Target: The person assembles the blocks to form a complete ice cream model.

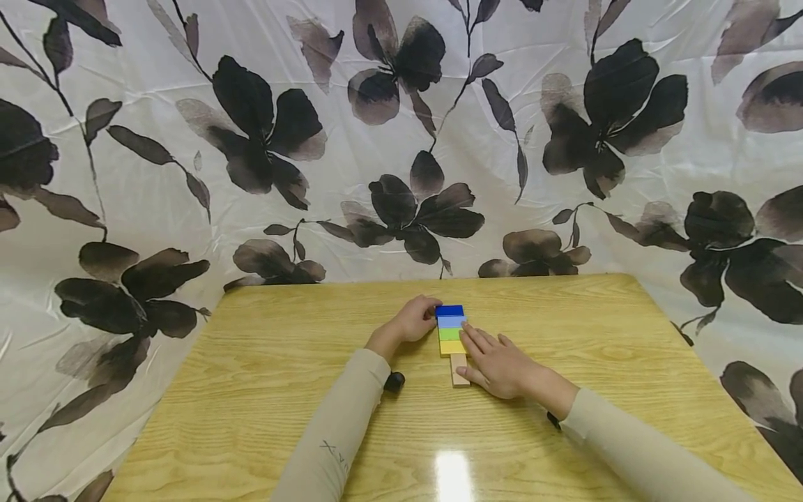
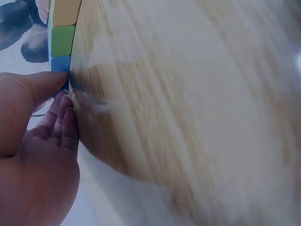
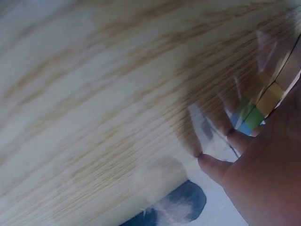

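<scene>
A row of flat blocks lies on the table: a dark blue block farthest away, then a light blue block, a green block and a yellow block. A narrower plain wooden block extends from the yellow one toward me. With thumb and fingertips, my left hand pinches the left end of the dark blue block; the left wrist view shows the thumb against it. My right hand lies along the row's right side, fingers extended against the coloured blocks and thumb at the plain block.
The light wood-grain table spreads around the blocks, its far edge meeting a white cloth with dark flowers. A black wrist device sits at the left wrist. Light reflects off the front of the tabletop.
</scene>
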Demonstrator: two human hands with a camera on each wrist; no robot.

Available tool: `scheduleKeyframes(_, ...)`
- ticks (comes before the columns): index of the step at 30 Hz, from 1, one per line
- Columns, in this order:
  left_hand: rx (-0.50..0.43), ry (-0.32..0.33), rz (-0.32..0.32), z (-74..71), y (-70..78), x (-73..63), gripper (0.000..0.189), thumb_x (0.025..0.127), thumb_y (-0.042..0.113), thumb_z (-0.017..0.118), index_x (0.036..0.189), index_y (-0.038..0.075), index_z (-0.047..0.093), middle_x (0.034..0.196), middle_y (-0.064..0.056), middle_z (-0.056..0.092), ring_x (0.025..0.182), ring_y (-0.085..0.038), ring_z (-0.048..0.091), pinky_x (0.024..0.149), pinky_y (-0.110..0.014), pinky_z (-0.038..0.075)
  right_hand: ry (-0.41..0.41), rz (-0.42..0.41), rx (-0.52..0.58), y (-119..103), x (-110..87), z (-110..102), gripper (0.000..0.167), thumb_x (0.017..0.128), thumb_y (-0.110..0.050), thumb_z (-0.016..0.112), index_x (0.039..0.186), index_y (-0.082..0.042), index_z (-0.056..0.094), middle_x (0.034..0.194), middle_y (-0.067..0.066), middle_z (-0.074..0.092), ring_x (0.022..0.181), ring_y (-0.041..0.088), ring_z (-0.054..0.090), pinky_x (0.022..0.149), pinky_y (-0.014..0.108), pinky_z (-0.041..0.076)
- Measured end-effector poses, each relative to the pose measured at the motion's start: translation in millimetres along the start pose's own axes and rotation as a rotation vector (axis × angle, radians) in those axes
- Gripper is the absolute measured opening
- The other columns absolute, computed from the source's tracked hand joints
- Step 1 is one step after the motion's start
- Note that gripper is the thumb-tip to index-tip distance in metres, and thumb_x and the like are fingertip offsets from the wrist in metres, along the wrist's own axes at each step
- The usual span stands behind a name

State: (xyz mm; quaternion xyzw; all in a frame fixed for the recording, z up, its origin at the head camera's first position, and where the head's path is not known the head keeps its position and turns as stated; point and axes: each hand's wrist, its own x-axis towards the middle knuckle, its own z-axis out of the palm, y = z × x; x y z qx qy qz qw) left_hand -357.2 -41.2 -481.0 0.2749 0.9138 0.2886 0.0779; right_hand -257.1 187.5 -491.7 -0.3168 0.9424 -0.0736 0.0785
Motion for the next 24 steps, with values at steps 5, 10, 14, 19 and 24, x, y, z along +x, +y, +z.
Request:
scheduleKeyframes(5, 0.007, 0.004, -0.006, -0.8, -1.4, -2.4, 0.043, 0.098, -0.002, 0.061, 0.141, -0.005, 0.056, 0.111, -0.016, 0.060, 0.097, -0.024, 0.055, 0.092, -0.040, 0.049, 0.005, -0.009, 0.000, -1, 1.9, 0, 0.081, 0.107, -0.063, 0.024, 0.164, -0.007, 0.013, 0.172, 0.012, 0.003, 0.156, 0.033, 0.016, 0.115, 0.068, 0.025)
scheduleKeyframes(10, 0.003, 0.013, -0.012, -1.7, -4.2, -2.8, 0.045, 0.099, -0.002, 0.060, 0.143, -0.005, 0.053, 0.113, -0.017, 0.061, 0.100, -0.026, 0.057, 0.095, -0.041, 0.049, -0.001, -0.018, 0.011, -4, 3.1, -4, 0.079, 0.108, -0.058, 0.029, 0.163, -0.003, 0.015, 0.171, 0.015, 0.005, 0.155, 0.036, 0.017, 0.115, 0.069, 0.024)
scheduleKeyframes(14, -0.018, 0.012, -0.021, -4.0, -7.2, -5.3, 0.047, 0.099, -0.003, 0.059, 0.145, -0.004, 0.050, 0.115, -0.017, 0.061, 0.104, -0.027, 0.057, 0.099, -0.043, 0.048, -0.018, -0.025, 0.032, -8, 2.8, -11, 0.078, 0.109, -0.054, 0.035, 0.162, 0.000, 0.017, 0.170, 0.019, 0.007, 0.154, 0.039, 0.018, 0.115, 0.070, 0.023)
scheduleKeyframes(19, -0.011, -0.005, -0.026, -10.3, -10.9, -15.9, 0.050, 0.099, -0.003, 0.058, 0.147, -0.003, 0.047, 0.118, -0.018, 0.061, 0.108, -0.030, 0.058, 0.101, -0.045, 0.048, -0.013, -0.026, 0.072, -6, 0.0, -14, 0.079, 0.108, -0.054, 0.041, 0.162, 0.000, 0.019, 0.170, 0.019, 0.011, 0.154, 0.038, 0.020, 0.116, 0.068, 0.023)
scheduleKeyframes(24, 0.022, -0.003, -0.002, -20.2, -18.2, -33.7, 0.048, 0.100, -0.001, 0.058, 0.147, -0.003, 0.048, 0.124, -0.022, 0.060, 0.113, -0.034, 0.059, 0.102, -0.047, 0.048, 0.013, -0.018, 0.144, -3, -2.1, -15, 0.077, 0.107, -0.051, 0.047, 0.159, 0.002, 0.028, 0.167, 0.024, 0.017, 0.150, 0.044, 0.027, 0.116, 0.064, 0.027)
